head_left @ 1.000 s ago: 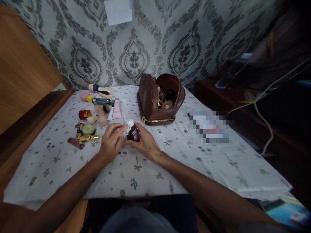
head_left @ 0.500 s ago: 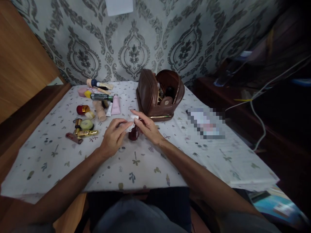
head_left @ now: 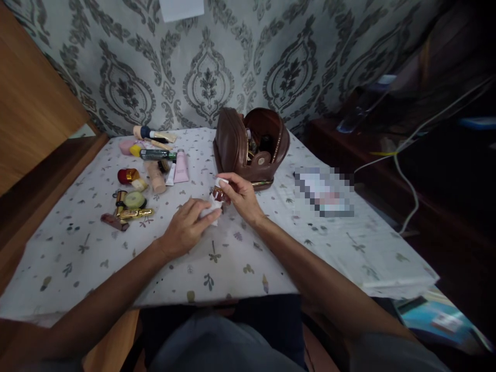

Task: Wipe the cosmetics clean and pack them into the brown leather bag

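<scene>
Wiping a small dark bottle (head_left: 219,195) above the bench (head_left: 271,248), just in front of the open brown pouch (head_left: 250,144).

I judge the cleaning step to be in hand: my right hand (head_left: 242,196) grips the bottle by its top, fingers clenched round it, while my left hand (head_left: 188,230) presses a white tissue (head_left: 211,209) against its lower side. Cosmetics (head_left: 143,170) lie grouped to the left, well apart. The next move, as I see it, calls for turning the bottle within the tissue without loosening the right-hand grip.
</scene>
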Available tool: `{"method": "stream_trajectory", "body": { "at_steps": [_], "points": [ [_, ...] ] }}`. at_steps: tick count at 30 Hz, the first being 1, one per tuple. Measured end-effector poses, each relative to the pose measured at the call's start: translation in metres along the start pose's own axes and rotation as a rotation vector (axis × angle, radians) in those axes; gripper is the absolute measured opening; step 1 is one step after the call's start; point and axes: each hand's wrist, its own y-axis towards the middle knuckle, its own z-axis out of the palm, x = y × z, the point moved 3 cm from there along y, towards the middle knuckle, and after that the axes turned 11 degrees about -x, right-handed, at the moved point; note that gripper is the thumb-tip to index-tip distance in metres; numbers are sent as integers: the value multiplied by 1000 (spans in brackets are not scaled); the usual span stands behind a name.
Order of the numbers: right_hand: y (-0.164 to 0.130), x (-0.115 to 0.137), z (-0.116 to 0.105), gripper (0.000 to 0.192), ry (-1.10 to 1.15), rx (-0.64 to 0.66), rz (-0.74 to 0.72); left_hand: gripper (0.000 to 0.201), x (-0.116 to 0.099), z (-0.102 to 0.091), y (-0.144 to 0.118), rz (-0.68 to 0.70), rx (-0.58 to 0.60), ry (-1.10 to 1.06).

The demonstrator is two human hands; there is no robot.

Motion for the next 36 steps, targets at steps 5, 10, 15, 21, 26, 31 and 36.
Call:
{"method": "stream_trajectory", "body": {
  "at_steps": [5,10,15,21,26,31,36],
  "points": [
    [-1,2,-1,40,5,-19,20,31,-6,0,-3,53,42,-45],
    [-1,3,-3,38,37,-75,69,30,-6,-2,-4,35,82,-162],
    [2,1,-5,40,83,-61,81,37,6,-3,-5,-166,-6,-269],
    [-3,6,-1,44,123,104,88,49,13,-3,-5,-257,-101,-256],
    [-9,11,3,44,43,197,38,40,18,-6,-1,-343,-144,-265],
    [-7,13,1,40,2,201,-28,32,14,-7,2,-240,-89,-234],
    [-4,13,-4,40,-128,121,-98,24,1,-3,-2,-30,112,-168]
  ]
}}
